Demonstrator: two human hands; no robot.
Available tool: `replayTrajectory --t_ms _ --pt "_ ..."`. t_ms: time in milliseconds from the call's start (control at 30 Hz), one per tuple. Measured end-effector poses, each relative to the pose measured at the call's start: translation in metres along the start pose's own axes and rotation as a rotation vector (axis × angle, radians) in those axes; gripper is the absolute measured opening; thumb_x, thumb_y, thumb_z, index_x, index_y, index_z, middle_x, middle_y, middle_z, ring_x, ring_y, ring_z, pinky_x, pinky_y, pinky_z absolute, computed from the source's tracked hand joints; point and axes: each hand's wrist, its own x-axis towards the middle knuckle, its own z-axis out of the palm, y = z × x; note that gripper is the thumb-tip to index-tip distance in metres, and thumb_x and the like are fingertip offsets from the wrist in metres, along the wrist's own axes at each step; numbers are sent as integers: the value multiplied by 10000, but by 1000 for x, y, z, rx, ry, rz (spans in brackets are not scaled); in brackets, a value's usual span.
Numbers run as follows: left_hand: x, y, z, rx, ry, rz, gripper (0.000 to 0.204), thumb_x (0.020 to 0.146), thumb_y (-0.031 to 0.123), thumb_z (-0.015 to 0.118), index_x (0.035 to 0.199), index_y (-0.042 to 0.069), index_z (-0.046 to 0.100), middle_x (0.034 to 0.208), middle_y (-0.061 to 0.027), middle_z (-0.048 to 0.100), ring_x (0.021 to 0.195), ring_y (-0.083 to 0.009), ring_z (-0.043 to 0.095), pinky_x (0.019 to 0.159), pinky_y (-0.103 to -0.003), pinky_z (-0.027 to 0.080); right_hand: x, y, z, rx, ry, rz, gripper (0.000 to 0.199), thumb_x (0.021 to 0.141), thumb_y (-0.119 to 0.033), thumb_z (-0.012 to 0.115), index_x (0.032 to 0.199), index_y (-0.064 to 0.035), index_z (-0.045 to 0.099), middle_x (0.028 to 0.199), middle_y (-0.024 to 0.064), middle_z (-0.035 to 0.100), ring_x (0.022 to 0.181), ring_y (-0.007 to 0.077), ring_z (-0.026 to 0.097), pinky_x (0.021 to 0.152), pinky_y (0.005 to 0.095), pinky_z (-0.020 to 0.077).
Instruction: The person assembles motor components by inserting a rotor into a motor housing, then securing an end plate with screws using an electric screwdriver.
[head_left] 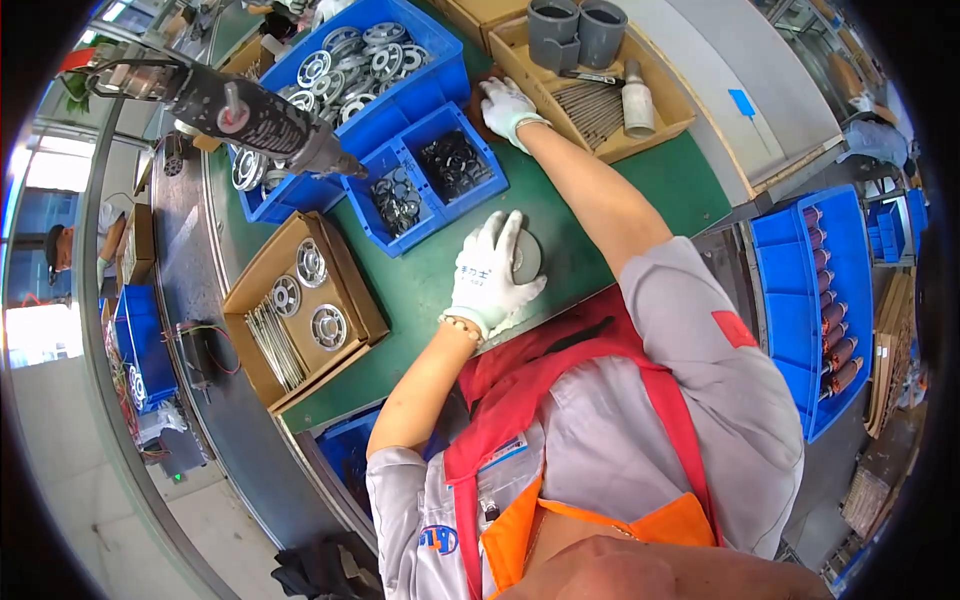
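White-gloved left hand [492, 272] spread over grey disc [527, 258]; right hand [507, 108] curled at cardboard box [668, 105] edge.

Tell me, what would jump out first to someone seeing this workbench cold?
Probably the two white-gloved hands: the left hand presses on a round grey metal part on the green mat, while the right hand reaches to the cardboard box at the far edge. Then the bright blue bins of shiny metal discs, with a hanging power screwdriver above them.
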Motion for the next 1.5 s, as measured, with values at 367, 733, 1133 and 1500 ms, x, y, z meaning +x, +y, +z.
replayTrajectory --t_ms 367,733,1133,1500 --pt "-70 -42 -84 -153 71 -127 871 646 363 816 1353 -20 483 1369 -253 477 1282 -386 460 1098 -431 361 -156 67 -24 -302 -1 -417 377 957 -209 461 1312 -118 553 1479 53 442 1401 249 353 1169 392 269" --pt "-150 -24 -133 -487 440 -296 908 647 226 831 1416 -30 420 1351 -155 498 1233 -263 496 1066 -389 388 -280 -54 -5 -109 -307 -862 308 825 -186 599 1123 -154 670 1302 91 590 1229 319 522 1026 427 421" --pt "-189 -2 -100 -557 399 -315 966 633 296 872 1417 -33 414 1382 -151 479 1291 -273 453 1114 -404 323 -238 -29 22 -467 -188 -677 469 954 -407 439 1359 -185 516 1475 155 421 1368 349 364 1141 509 226" --pt "-150 21 -76 -552 195 -197 958 620 348 881 1396 -15 452 1378 -145 487 1273 -275 472 1096 -409 349 -225 22 -21 -675 -14 -342 534 1009 -347 345 1453 -56 403 1541 237 299 1442 404 239 1174 529 131"
